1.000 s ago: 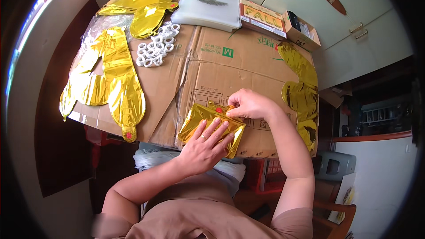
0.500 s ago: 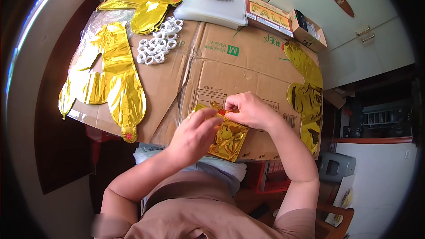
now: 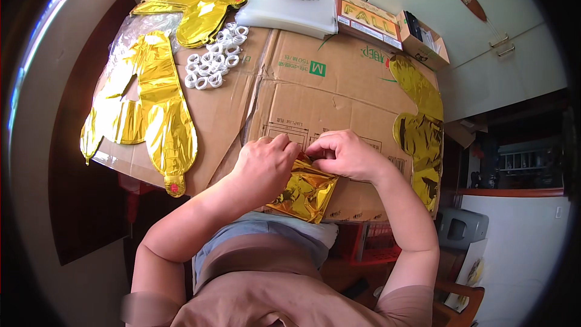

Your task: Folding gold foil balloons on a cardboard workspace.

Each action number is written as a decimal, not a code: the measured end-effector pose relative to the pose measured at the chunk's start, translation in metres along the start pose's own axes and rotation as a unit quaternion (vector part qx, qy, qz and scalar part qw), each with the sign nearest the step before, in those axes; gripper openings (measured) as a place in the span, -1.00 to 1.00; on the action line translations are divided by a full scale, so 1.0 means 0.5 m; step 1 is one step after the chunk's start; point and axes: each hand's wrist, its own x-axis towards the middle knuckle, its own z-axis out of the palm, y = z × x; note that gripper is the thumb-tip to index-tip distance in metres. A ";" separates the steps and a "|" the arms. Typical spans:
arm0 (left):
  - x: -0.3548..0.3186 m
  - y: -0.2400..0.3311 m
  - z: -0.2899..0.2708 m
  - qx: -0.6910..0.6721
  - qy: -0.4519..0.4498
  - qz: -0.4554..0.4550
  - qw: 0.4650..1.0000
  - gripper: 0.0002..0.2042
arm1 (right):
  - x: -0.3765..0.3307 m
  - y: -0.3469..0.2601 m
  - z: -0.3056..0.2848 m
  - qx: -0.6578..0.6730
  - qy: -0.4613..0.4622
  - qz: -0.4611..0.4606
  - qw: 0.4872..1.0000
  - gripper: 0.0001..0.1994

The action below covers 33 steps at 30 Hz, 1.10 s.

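A folded gold foil balloon [image 3: 307,197] lies on the cardboard near its front edge, directly in front of me. My left hand [image 3: 266,166] covers its upper left part, fingers bent and pressed together over the far edge. On the other side my right hand [image 3: 346,154] pinches the same far edge with thumb and curled fingers. A bit of red shows between the two hands. The fingertips and whatever part of the foil lies under them are mostly hidden.
Flattened cardboard [image 3: 315,94] covers the table. Flat gold foil balloons [image 3: 162,106] lie at left, with more foil balloons [image 3: 203,9] behind and another [image 3: 417,124] at right. White ribbon rings [image 3: 215,60], clear plastic bags [image 3: 287,6] and small boxes [image 3: 369,21] stand toward the back.
My left hand has moved forward and closed on the foil's far edge, covering the small gold tab that showed there. My right hand has barely shifted.
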 end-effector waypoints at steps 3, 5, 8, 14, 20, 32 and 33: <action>0.017 -0.004 -0.011 0.013 -0.039 -0.004 0.999 -0.67 | -0.007 0.016 -0.002 -0.011 -0.021 -0.013 1.000 -0.71; 0.028 -0.008 -0.018 0.019 -0.071 -0.004 0.997 -0.65 | -0.013 0.020 0.003 -0.011 -0.014 -0.038 0.999 -0.72; 0.049 -0.015 -0.030 0.020 -0.126 0.009 0.992 -0.63 | -0.019 0.025 0.008 -0.034 0.005 -0.084 0.996 -0.74; 0.062 -0.028 -0.037 0.023 -0.174 0.025 0.984 -0.71 | -0.028 0.023 0.024 -0.049 0.026 -0.094 0.994 -0.76; 0.065 -0.021 -0.045 0.029 -0.179 0.022 0.983 -0.76 | -0.027 0.021 0.033 -0.053 0.061 -0.095 0.992 -0.77; 0.082 -0.024 -0.047 0.050 -0.240 0.017 0.969 -0.70 | -0.002 -0.016 0.053 -0.134 0.058 0.061 0.987 -0.79; 0.086 -0.022 -0.050 0.059 -0.249 0.015 0.966 -0.70 | 0.001 -0.016 0.055 -0.151 0.055 0.063 0.985 -0.78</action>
